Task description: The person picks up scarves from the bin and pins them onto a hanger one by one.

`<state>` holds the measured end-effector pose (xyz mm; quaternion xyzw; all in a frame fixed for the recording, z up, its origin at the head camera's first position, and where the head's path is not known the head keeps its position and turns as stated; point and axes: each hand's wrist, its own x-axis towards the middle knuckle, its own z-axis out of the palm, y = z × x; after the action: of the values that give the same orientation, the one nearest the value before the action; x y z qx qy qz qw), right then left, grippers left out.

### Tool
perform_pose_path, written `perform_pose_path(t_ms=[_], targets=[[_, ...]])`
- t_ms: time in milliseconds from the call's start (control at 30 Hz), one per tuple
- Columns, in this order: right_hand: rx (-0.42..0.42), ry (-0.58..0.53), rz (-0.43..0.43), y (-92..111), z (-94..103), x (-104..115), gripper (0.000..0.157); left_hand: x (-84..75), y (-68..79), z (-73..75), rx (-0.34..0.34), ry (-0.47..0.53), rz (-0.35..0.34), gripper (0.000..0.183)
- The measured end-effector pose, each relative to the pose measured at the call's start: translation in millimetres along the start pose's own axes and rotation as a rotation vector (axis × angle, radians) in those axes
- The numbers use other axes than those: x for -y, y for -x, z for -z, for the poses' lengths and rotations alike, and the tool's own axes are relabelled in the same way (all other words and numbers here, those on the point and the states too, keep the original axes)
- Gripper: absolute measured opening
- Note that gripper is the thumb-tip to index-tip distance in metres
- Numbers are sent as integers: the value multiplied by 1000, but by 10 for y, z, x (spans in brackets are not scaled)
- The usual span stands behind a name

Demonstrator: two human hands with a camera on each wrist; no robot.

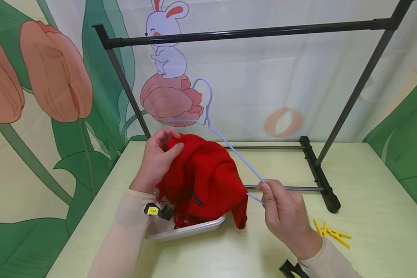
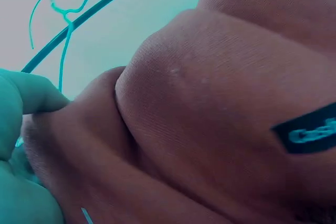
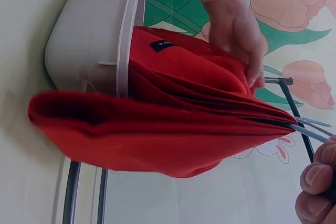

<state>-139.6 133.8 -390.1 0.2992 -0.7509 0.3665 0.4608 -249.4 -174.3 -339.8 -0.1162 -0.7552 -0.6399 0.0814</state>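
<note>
A red knit garment (image 1: 208, 170) with a small black label (image 3: 161, 45) is bunched over a white plastic tub (image 1: 187, 234). My left hand (image 1: 156, 160) pinches its upper left edge between thumb and fingers. A light-blue wire hanger (image 1: 235, 151) stands tilted, its hook up. One arm of the hanger passes behind the cloth, and its lower bar enters the garment's right side. My right hand (image 1: 286, 218) grips the hanger's right corner. In the right wrist view, the cloth narrows to a point around the wire, close to my right fingers (image 3: 317, 177). A tube-like red end hangs past the tub's rim.
A black rack stands behind, with a top bar (image 1: 243, 34) and a right foot (image 1: 319, 177) on the pale table (image 1: 375, 185). Two yellow clothespins (image 1: 331, 233) lie right of my right hand. Behind the rack hangs a curtain printed with tulips and a rabbit (image 1: 170, 58).
</note>
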Motion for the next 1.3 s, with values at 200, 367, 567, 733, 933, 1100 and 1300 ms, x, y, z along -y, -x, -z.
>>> perform_pose_path(t_ms=[200,367,567,733,933,1100,1300], targets=[[12,-23,-1,-1,34,22,42,-103,-118,-50,-59,68,-53,22],[-32,-20,27,10,32,5,45,-89,-213,-20,-144,12,0,26],[-58,-33,31,10,31,7,46,-20,-282,23,-241,-232,31,41],[-70,-37,33,5,16,11,45,11,-198,-31,-299,-548,-178,41],[-77,-17,24,-27,11,39,46,-115,357,-343,20,-775,-526,14],[-98,1,16,-64,6,63,46,-92,811,-812,59,-1122,-791,46],[-100,-5,5,-82,-35,90,45,80,935,-1060,-169,-1285,-881,37]])
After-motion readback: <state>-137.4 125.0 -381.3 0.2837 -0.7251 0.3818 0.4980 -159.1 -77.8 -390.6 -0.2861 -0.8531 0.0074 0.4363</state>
